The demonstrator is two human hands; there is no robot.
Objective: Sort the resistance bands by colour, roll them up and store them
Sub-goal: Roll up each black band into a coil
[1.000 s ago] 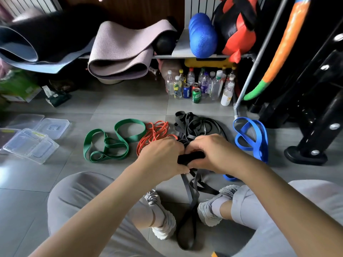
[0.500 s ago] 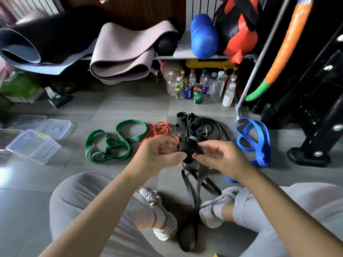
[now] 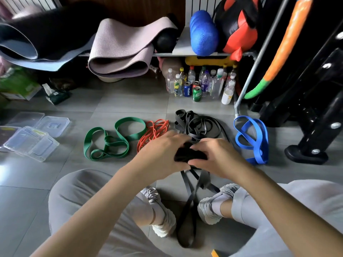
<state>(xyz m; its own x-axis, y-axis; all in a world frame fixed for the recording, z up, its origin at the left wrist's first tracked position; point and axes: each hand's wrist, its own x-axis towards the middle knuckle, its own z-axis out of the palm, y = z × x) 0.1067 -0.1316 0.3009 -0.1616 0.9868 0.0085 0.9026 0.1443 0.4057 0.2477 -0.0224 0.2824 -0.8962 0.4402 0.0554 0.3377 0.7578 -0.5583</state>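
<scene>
Black rubber band (image 3: 186, 154), wound into a tight roll, is up in both hands, just above the grey tiled floor (image 3: 120, 104). The left hand (image 3: 163, 154) curls over it from one side, the right hand (image 3: 219, 158) clamps it from the other, and the two hands meet around the roll. Its loose tail (image 3: 187, 210) drops down and loops on the floor between two pale grey trainers (image 3: 163, 217).

Just beyond the hands lies a heap of flat black bands (image 3: 196, 125). To its left is a tangle of thin orange bands (image 3: 154, 132), then wide green bands (image 3: 111, 143) in loops. To its right are wide blue bands (image 3: 254, 140).

Clear plastic boxes (image 3: 31, 143) sit at the floor's left edge. Bottles and cans (image 3: 200, 84) stand at its far edge, under a metal shelf (image 3: 204, 53).
</scene>
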